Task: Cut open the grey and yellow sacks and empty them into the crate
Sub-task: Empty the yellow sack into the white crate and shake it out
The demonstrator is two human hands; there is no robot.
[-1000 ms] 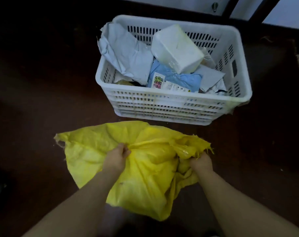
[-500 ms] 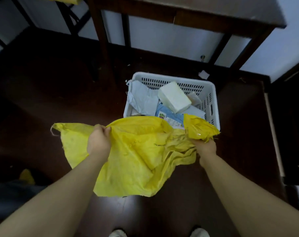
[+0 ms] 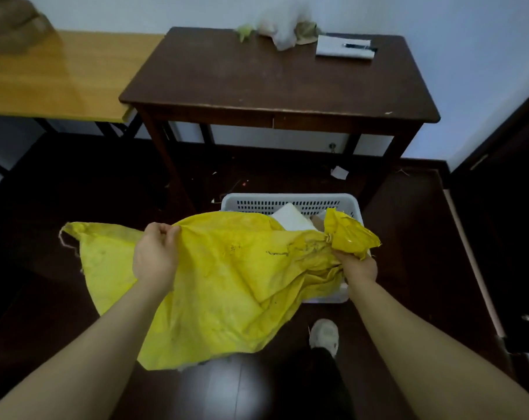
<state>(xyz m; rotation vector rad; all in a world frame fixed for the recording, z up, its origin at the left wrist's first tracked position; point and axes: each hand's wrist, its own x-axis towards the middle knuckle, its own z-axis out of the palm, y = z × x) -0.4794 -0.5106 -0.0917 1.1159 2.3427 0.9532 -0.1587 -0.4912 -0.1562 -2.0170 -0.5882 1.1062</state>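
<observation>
Yellow sack: one item, woven, limp and creased, held off the floor and spread between both hands, covering the near half of the crate. Left hand, at about 9 o'clock of the sack's middle: grip closed on a fold of the upper edge, thumb and fingers pinched over the cloth. Right hand, at about 3 o'clock: grip clamped around the gathered, torn mouth of the sack, a crumpled tuft of yellow standing up above the fist. A frayed string trailed from the sack's far left corner. White crate: slotted plastic, on the dark floor at 12 o'clock of the hands, its far wall and right corner visible; a white block-like parcel showed inside, other contents too hidden to identify. Dark wooden counter: stood beyond the crate against the wall, bearing a notepad with a pen on it at its far right and what seemed to be crumpled bags at its far edge, blurred. Yellow-topped counter: at 10 o'clock, adjoining the dark one. One pale shoe showed on the floor at 5 o'clock of the sack.
</observation>
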